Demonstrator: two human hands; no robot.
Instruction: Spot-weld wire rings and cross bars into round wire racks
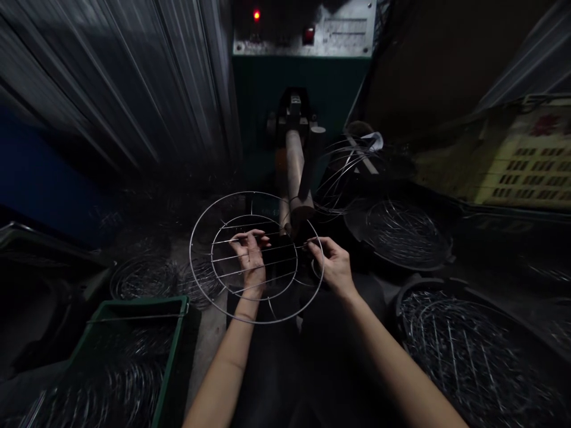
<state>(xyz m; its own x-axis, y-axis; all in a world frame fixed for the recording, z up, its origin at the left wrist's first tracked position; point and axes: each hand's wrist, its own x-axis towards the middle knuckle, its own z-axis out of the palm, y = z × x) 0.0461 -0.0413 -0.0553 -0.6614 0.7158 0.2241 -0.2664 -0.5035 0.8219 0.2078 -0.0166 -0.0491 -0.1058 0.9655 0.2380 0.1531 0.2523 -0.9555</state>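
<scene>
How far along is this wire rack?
Looks done: crossbars span the inner ring; short links join it to the outer ring.
In hand: left hand supports the rings; right hand pinches something small near the machine tip.
Left: probably a right-side joint there; too dark to count others.

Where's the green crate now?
Head view, lower left: the green crate sits left of the left forearm, wire pieces inside it.
</scene>
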